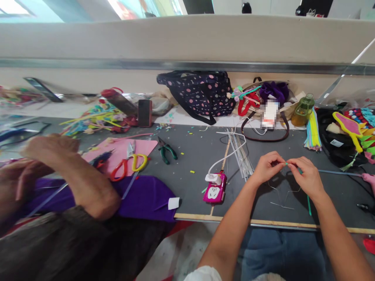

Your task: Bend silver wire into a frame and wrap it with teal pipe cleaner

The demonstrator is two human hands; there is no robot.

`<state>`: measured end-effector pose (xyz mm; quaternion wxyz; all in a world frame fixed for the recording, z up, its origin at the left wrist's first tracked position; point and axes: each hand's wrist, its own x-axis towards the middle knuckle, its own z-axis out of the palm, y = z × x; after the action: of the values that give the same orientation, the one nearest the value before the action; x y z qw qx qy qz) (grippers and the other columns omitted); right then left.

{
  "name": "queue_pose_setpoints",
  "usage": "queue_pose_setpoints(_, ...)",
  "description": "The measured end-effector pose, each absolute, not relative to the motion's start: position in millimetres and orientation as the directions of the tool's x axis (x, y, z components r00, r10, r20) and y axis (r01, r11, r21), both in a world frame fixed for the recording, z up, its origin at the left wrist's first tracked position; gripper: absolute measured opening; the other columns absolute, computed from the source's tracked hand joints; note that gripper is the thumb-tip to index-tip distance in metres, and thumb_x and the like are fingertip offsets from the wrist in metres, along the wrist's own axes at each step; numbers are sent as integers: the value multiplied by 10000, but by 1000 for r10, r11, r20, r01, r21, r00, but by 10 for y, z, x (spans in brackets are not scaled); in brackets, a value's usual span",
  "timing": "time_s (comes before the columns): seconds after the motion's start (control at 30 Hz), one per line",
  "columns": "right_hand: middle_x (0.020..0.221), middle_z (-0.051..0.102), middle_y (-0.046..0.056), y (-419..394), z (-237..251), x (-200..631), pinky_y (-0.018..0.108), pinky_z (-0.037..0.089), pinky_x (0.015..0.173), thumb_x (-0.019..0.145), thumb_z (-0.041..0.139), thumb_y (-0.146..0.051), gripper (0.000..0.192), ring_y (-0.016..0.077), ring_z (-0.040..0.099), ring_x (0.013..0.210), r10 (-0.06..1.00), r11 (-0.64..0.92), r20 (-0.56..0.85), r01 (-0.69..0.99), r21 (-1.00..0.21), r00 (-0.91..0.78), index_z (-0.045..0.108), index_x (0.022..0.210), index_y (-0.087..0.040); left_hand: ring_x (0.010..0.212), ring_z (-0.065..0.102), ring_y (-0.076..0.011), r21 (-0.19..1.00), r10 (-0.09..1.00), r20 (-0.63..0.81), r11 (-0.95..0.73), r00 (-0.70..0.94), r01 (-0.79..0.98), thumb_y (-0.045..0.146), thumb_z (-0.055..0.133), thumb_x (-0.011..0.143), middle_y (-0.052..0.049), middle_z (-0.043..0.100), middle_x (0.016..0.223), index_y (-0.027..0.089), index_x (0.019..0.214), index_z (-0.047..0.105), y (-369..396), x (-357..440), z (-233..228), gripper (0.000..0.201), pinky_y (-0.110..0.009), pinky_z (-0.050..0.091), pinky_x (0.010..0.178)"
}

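A pale partition (187,41) with a metal rail (187,65) spans the room, bright openings and dark shapes showing above it. Below stretches a long dark-gray table (190,191), its near edge trimmed in a light strip, with white sheeting showing along the back. At left, a co-worker's forearm (86,185), somewhat blurred, crosses a purple cloth (146,195) that lies at the table's near edge. Under the table, part of the floor (178,242) shows gray and red.

Against the partition sits a dotted navy bag (202,95); to its right are a tan bag (293,91), a green bottle (304,109) and a black bag (334,136). A pink sheet (149,146) lies left of center, near a heap of colored stems (96,119).

At right, the person's left hand (269,168) and right hand (306,177) meet just above the tabletop, fingertips pinched together on a green strip (309,205) (only a speck of it shows between them). The strip's tail hangs below the right hand, and a bent thin wire (281,206) extends beneath both hands; whether the fingers grip it too cannot be told.

Left of the hands lie a bundle of straight wires (238,150) and a magenta outlet (215,191) with a white plug (213,178) in it. Farther left rest green-handled pliers (166,151), red-and-yellow scissors (139,163) and scattered yellow scraps (192,171).
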<state>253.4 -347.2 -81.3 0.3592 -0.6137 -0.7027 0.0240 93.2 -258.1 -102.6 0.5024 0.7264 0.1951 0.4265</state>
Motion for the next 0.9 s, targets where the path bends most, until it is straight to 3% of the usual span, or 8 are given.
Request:
queue_pose_setpoints(0.43, 782, 658, 22, -3460, -940, 2542, 292, 446, 670, 933, 521, -347, 211, 185, 603, 759, 926, 150, 356, 740, -656, 128, 672, 840, -232, 706, 550, -131, 885, 691, 439, -445, 574, -141, 267, 659, 833, -40, 608, 739, 142, 766, 698, -2557, 920, -1058, 147, -250, 409, 660)
queue_pose_setpoints(0.63, 787, 666, 21, -3450, -946, 2570, 287, 463, 662, 937, 508, -367, 237, 177, 621, 741, 951, 141, 289, 676, -723, 111, 679, 863, -220, 672, 525, -119, 929, 733, 345, -355, 586, -104, 293, 674, 807, -36, 609, 728, 136, 749, 693, -2558, 912, -1043, 168, -239, 388, 626)
queue_pose_setpoints(0.73, 813, 665, 20, -3463, -908, 2593, 297, 471, 695, 926, 528, -323, 178, 180, 614, 774, 952, 177, 300, 693, -699, 60, 677, 903, -227, 651, 506, -106, 959, 749, 265, -271, 608, -84, 305, 696, 786, -28, 611, 721, 131, 743, 697, -2547, 903, -1045, 180, -231, 363, 605)
queue_pose_setpoints(0.9, 850, 658, 32, -3474, -832, 2609, 345, 451, 779, 893, 539, -196, 118, 205, 579, 853, 915, 308, 396, 773, -554, -81, 648, 925, -227, 657, 516, -106, 982, 744, 185, -157, 642, -101, 326, 722, 757, -27, 618, 723, 119, 743, 696, -2537, 896, -1056, 209, -230, 367, 615)
